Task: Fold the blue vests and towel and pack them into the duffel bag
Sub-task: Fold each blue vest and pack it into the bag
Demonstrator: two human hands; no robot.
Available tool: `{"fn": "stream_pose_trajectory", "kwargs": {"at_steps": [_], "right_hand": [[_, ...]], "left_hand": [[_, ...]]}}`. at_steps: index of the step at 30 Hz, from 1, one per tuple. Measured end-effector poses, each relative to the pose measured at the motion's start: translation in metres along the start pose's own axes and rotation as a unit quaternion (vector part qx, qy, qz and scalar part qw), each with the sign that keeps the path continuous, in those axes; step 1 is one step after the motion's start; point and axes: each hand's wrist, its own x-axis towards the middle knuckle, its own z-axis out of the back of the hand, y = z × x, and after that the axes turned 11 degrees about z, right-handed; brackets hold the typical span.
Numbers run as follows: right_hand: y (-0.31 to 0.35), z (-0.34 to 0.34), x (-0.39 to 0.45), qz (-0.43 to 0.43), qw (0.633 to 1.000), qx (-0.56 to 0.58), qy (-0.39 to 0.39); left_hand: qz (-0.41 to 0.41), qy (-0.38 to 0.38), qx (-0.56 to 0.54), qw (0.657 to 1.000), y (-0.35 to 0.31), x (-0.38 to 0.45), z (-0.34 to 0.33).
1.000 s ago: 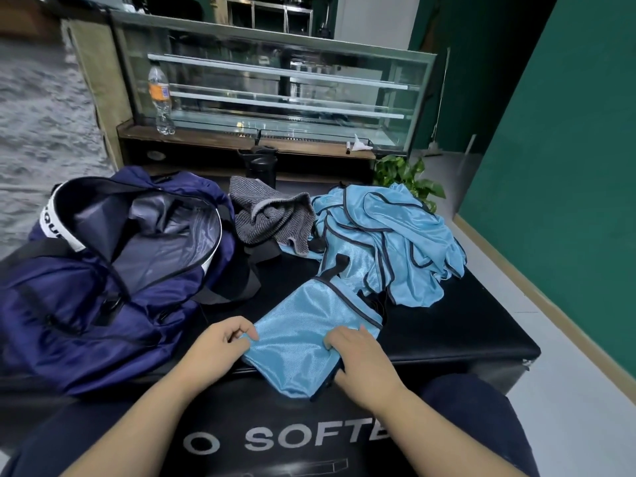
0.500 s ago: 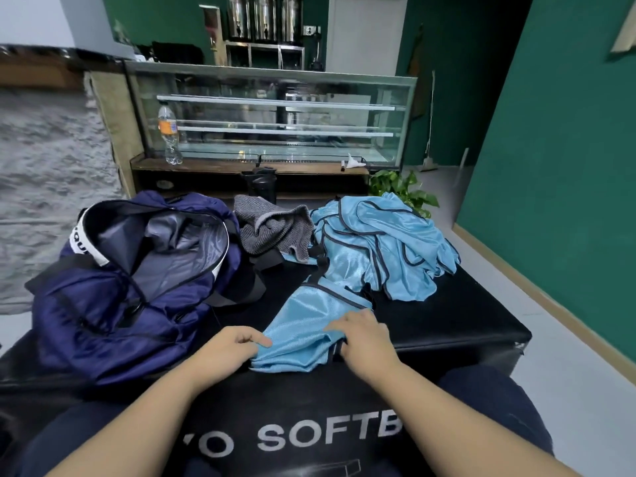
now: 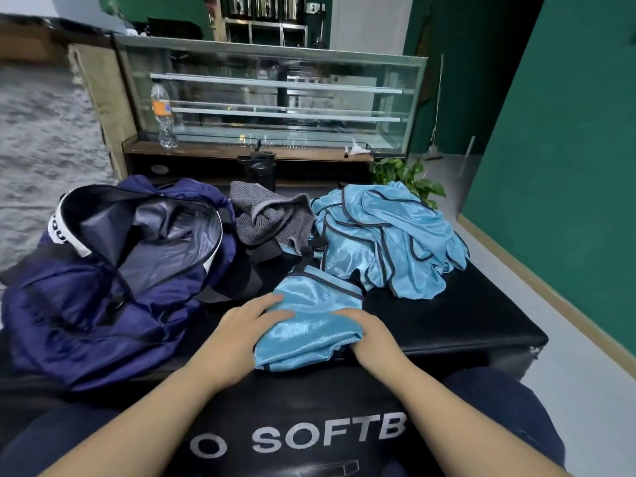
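Left hand: the left hand (image 3: 241,330) lies on the left edge of the folded vest, fingers stretched out and flat on the cloth, the thumb side near the fold; the grip is spread, it presses and pinches nothing.
Right hand: the right hand (image 3: 370,333) sits on the right edge of the same vest; the fingers bend over the cloth edge, but I cannot tell if they really pinch it or only press.
Folded vest: the folded blue vest (image 3: 309,325) is a small bundle with dark trim, lying on the near part of the desk between the two hands, just in front of the person.
Desk: the desk (image 3: 447,325) is a black padded surface; white letters "O SOFTB" are on its near face.
Duffel bag: the duffel bag (image 3: 103,287) is navy, on the left side of the desk, its top unzipped and wide open, grey lining visible; it is near the left hand but apart from it.
Vest pile: the pile of blue vests (image 3: 389,242) lies unfolded and crumpled at the far right of the desk, behind the folded vest.
Towel: the grey towel (image 3: 272,218) is crumpled between the duffel bag and the pile, touching the pile's left edge.
Behind: a glass display case (image 3: 275,94) with a water bottle (image 3: 163,115) beside its left end, and a green plant (image 3: 406,177) near the right.
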Motion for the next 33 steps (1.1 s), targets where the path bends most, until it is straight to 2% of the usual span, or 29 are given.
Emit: {"fn": "stream_pose_trajectory", "kwargs": {"at_steps": [3,6,9,14,17,20,22,27,33], "right_hand": [[0.003,0.007,0.006,-0.007,0.999,0.041,-0.011],[0.002,0.011,0.011,-0.011,0.998,0.067,-0.011],[0.001,0.015,0.018,-0.015,0.996,0.09,-0.015],[-0.005,0.008,0.034,-0.031,0.994,0.106,-0.021],[-0.005,0.001,0.042,-0.044,0.993,0.112,-0.01],[-0.01,-0.005,0.043,-0.04,0.998,0.046,-0.002],[-0.01,-0.008,0.042,-0.045,0.999,0.007,-0.018],[0.006,0.0,0.048,-0.069,0.995,0.031,-0.058],[-0.005,-0.003,0.06,-0.142,0.987,-0.003,-0.08]], "left_hand": [[-0.036,-0.014,-0.021,0.999,-0.003,0.004,-0.006],[-0.011,-0.038,-0.081,0.996,-0.009,0.003,-0.003],[0.073,-0.062,-0.203,0.975,-0.016,0.002,0.005],[0.23,-0.12,-0.348,0.901,-0.025,0.011,0.008],[0.325,-0.119,-0.382,0.857,-0.023,0.014,0.002],[0.372,-0.101,-0.379,0.841,-0.018,0.017,-0.001],[0.388,-0.083,-0.364,0.842,-0.018,0.02,-0.001],[0.379,-0.047,-0.323,0.866,-0.02,0.025,0.003],[0.398,-0.03,-0.229,0.888,-0.011,0.032,0.004]]}}
